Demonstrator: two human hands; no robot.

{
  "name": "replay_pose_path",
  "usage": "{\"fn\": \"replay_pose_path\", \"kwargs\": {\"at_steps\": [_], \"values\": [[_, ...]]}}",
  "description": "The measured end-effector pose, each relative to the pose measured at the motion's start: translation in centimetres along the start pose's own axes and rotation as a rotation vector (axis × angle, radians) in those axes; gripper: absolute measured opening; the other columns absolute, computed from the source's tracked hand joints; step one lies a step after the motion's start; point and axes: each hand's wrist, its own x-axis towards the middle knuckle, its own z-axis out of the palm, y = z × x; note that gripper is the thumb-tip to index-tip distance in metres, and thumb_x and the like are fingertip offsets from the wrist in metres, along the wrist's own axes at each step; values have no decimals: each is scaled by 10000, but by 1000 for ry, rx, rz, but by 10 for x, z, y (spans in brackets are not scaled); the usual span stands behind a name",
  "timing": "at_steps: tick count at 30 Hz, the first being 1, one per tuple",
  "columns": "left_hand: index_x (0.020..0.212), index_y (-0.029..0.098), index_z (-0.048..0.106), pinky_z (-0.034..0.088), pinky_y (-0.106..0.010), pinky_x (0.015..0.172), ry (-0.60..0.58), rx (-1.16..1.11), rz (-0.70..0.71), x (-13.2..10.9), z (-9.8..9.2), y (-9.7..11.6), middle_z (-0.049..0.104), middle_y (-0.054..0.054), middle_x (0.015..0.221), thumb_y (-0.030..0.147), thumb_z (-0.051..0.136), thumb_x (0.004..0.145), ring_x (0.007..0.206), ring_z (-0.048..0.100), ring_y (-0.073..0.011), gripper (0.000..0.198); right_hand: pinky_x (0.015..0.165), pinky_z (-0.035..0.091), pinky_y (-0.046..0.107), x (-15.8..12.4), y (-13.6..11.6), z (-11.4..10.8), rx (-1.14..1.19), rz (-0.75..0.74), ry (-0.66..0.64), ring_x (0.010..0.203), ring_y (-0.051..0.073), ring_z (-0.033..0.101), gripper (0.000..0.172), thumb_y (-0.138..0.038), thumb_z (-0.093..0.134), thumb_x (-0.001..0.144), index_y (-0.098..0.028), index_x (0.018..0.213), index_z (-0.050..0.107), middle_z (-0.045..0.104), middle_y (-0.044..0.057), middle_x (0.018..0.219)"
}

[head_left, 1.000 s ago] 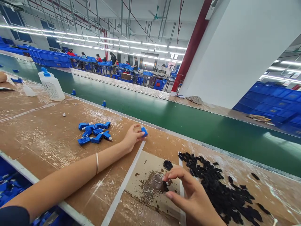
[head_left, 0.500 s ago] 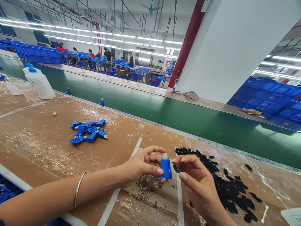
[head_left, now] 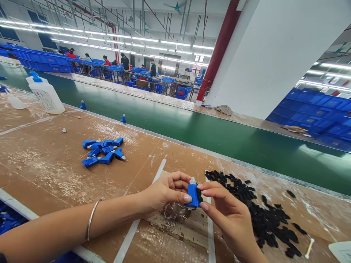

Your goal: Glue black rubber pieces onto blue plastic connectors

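My left hand [head_left: 175, 190] grips a blue plastic part [head_left: 193, 195] with a whitish nozzle-like tip pointing up. Against the right side of that part, my right hand [head_left: 223, 202] pinches a small black piece [head_left: 200, 195] between thumb and fingertips; the fingers partly cover it. Under the hands lies a clear round dish or lump [head_left: 175, 212], partly hidden. Right of my right hand spreads a heap of similar black pieces [head_left: 270, 219]. A pile of blue parts with whitish tips [head_left: 102, 151] lies to the left on the brown tabletop [head_left: 55, 164].
Beyond the table runs a green conveyor belt [head_left: 164, 113], with two blue parts standing by its near edge. A white bottle with a blue cap [head_left: 46, 95] stands at the left. A cotton swab [head_left: 309, 248] lies at lower right. People work far off among blue crates.
My right hand has moved left, bringing the black piece from just beside the blue part to up against its side. On the belt, the blue parts have shifted slightly right.
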Motion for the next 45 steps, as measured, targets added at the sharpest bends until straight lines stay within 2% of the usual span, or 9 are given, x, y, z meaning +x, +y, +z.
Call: {"fn": "replay_pose_path", "kwargs": {"at_steps": [6, 12, 20, 25, 31, 35, 40, 43, 45], "values": [[916, 150, 597, 448, -226, 710, 44, -16, -4, 1, 0, 1, 664, -37, 844, 139, 799, 561, 740, 615, -113, 409, 836, 431, 424, -3, 5, -2, -351, -264, -35, 962, 224, 539, 383, -74, 601, 802, -352, 1064, 636, 667, 13, 1052], [876, 139, 599, 457, -219, 682, 92, -54, -5, 0, 1, 6, 672, -32, 813, 88, 798, 537, 700, 626, -111, 397, 877, 413, 510, -10, 8, 3, -620, -494, -55, 1102, 313, 459, 630, -71, 639, 725, -266, 1305, 487, 599, 64, 1225], [861, 128, 607, 438, -229, 728, 91, -10, 13, 3, -5, 9, 663, -47, 835, 91, 777, 563, 747, 607, -120, 345, 900, 421, 481, -8, 12, 13, -668, -490, -74, 1123, 280, 452, 536, -96, 595, 792, -203, 1300, 461, 564, 93, 1242], [962, 151, 611, 436, -251, 709, 50, -72, -10, 9, -13, 14, 611, -47, 909, 160, 699, 690, 776, 562, -124, 286, 982, 382, 457, -2, 13, 12, -737, -365, -159, 1202, 254, 397, 458, -202, 524, 874, -176, 1320, 423, 481, 101, 1333], [917, 133, 617, 356, -208, 534, 212, -17, 32, 20, -28, 27, 513, -4, 725, 293, 663, 744, 600, 460, -85, 240, 873, 469, 435, 17, 40, -41, -956, -83, 20, 989, 250, 566, 247, -269, 471, 884, -157, 1054, 609, 653, 107, 1037], [874, 127, 617, 316, -198, 520, 299, 134, 116, 29, -45, 33, 516, 3, 698, 250, 703, 683, 561, 427, -68, 244, 814, 474, 488, 22, 57, -67, -1065, -16, -14, 916, 301, 581, 234, -198, 468, 844, -111, 960, 650, 667, 144, 965], [905, 168, 621, 364, -251, 584, 386, 628, 240, 36, -67, 43, 590, -19, 726, 281, 631, 713, 611, 496, -121, 223, 902, 442, 446, 28, 64, -60, -1123, -38, -124, 1001, 286, 545, 261, -187, 476, 862, -85, 1037, 641, 649, 142, 1057], [913, 191, 641, 400, -321, 776, 470, 1412, 291, 35, -77, 48, 651, -61, 899, 196, 561, 745, 879, 568, -210, 186, 926, 435, 401, 35, 68, -52, -1139, -53, -216, 1005, 258, 547, 268, -144, 458, 868, -105, 1055, 646, 654, 115, 1077], [891, 159, 655, 370, -389, 853, 563, 1901, 200, 31, -83, 50, 652, -112, 940, 129, 527, 741, 971, 554, -268, 199, 903, 451, 382, 38, 70, -48, -1155, -43, -262, 985, 252, 560, 273, -111, 432, 868, -116, 1005, 669, 660, 112, 1056]]}}
